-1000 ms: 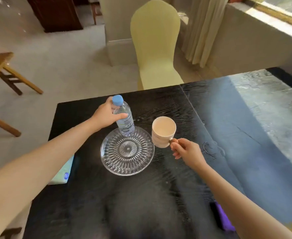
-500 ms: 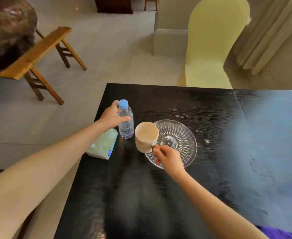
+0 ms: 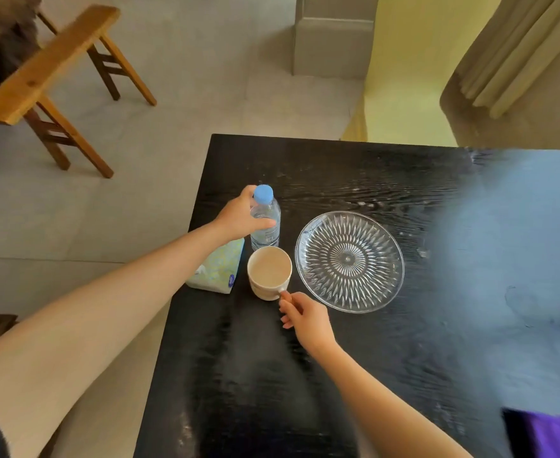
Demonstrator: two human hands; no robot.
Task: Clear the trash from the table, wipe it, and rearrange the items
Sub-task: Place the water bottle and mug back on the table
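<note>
Bottle [image 3: 266, 223] upright, long axis vertical, cap up, gripped by left hand [image 3: 239, 219] fingers; cup [image 3: 268, 273] handle pinched by right hand [image 3: 307, 320] fingers.

The one head-worn camera looks forward and steeply down onto the dark worktop [image 3: 371, 358] from its near side. It is close enough that the left forearm [image 3: 106, 309] and right forearm [image 3: 387, 401] reach in from the bottom of the frame. Its wide angle also takes in the floor [image 3: 172, 77], a wooden bench [image 3: 40, 71] at upper left and a curtain [image 3: 519, 54] at upper right.
</note>
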